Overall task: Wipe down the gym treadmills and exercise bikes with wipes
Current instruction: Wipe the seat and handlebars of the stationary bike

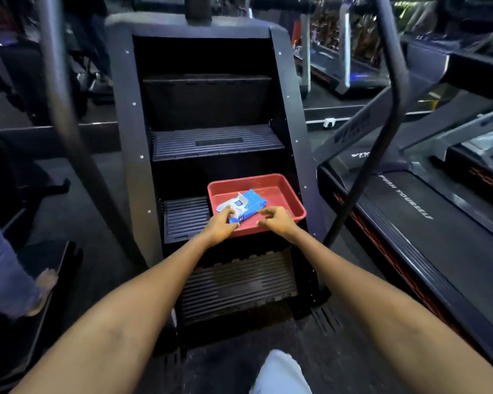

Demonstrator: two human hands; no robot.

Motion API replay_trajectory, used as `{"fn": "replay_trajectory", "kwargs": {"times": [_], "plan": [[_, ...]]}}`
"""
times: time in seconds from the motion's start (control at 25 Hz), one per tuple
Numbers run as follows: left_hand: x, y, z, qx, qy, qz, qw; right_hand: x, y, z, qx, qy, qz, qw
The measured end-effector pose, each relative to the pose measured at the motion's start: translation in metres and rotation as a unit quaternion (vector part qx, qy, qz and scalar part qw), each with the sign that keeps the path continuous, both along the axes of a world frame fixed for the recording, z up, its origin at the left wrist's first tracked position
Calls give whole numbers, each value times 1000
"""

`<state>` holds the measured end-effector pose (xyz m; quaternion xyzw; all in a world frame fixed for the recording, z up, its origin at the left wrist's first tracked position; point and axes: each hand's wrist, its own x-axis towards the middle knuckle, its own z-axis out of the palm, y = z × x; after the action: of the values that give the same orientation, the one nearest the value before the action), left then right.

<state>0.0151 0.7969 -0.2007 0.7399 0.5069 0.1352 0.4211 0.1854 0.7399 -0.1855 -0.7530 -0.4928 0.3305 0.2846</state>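
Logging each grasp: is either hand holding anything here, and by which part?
The left hand pinches the wipes pack at its near left end, in the red tray. The right hand holds nothing.

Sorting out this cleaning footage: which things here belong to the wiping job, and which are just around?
For the job:
wipes pack, gripped by the left hand
red tray holding it
right hand, empty
treadmill

Just around:
stair climber
another person's foot
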Motion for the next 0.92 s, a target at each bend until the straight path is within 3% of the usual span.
{"fn": "replay_trajectory", "kwargs": {"times": [0.52,0.84,0.92], "plan": [[107,174,-92,-111,38,128,985,113,215,-89,-106,3,110,988],[146,223,-155,-179,28,272,945,135,258,-165,-180,2,153,972],[155,234,-163,-190,20,326,926,136,265,-175,-176,-30,210,961]]}}
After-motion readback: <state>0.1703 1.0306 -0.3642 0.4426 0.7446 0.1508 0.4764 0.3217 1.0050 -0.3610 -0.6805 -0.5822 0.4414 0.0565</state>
